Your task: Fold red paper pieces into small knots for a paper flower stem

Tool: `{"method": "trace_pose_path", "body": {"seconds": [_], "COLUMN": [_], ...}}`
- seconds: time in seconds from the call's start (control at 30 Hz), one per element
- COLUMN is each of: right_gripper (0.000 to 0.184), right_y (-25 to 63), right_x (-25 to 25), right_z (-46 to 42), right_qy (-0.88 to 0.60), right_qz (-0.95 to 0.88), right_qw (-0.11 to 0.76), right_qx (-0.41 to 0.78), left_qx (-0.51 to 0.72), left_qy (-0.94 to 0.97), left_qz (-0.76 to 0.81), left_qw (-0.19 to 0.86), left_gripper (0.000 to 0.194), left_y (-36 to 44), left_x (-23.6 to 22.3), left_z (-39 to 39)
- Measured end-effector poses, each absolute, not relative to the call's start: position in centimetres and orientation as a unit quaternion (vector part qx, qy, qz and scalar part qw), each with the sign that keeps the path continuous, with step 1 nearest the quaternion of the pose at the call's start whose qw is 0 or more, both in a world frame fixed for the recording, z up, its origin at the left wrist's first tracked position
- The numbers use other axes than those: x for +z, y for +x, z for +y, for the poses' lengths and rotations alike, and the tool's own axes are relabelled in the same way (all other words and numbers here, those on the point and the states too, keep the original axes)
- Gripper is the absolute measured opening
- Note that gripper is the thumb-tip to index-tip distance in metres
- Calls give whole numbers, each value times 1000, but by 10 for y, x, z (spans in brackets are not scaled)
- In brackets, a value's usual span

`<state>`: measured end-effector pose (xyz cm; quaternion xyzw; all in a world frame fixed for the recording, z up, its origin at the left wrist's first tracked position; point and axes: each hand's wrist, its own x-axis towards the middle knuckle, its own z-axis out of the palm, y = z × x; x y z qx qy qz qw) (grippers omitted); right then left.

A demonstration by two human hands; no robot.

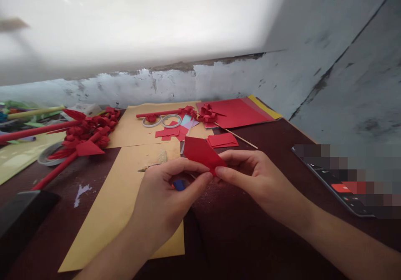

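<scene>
A small piece of red paper [202,154] with angled edges is held up over the table between both hands. My left hand [169,192] pinches its lower edge between thumb and fingers. On the other side, my right hand [250,171] grips the lower right corner with thumb and forefinger. Just behind the hands lies a stack of cut red paper rectangles [223,140]. More red paper pieces [169,133] lie near two tape rolls [171,121]. Under my left hand, the tip of a pointed tool [143,169] shows; the rest of it is hidden.
Red paper flowers on stems [90,132] lie at the left, with another flower [207,113] at the back. Tan sheets [125,205] cover part of the dark table [244,238]. Red sheets [238,111] sit by the wall; a phone [332,184] lies right.
</scene>
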<state>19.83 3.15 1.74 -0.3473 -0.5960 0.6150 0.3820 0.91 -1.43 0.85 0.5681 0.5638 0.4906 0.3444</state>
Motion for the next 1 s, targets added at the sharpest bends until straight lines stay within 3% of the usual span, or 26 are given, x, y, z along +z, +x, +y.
{"method": "trace_pose_path", "body": {"seconds": [0.37, 0.63, 0.73, 0.83, 1.0], "right_gripper": [34, 15, 5, 6, 11], "right_y": [196, 200, 202, 201, 198], "right_x": [18, 18, 20, 21, 21], "right_z": [27, 30, 32, 31, 27], "right_qy": [-337, -405, -441, -462, -426], "right_qz": [-580, -618, -638, -671, -699], "right_qw": [390, 424, 420, 385, 370], "right_qx": [630, 524, 472, 435, 439], "left_qx": [499, 498, 560, 585, 477], "left_qy": [535, 557, 531, 527, 611], "left_qz": [571, 569, 554, 530, 558], "left_qw": [371, 343, 312, 314, 298], "left_gripper": [2, 1, 15, 33, 7], "left_y": [11, 18, 15, 12, 12], "left_x": [12, 15, 16, 14, 11], "left_z": [-16, -22, -20, -17, -15]}}
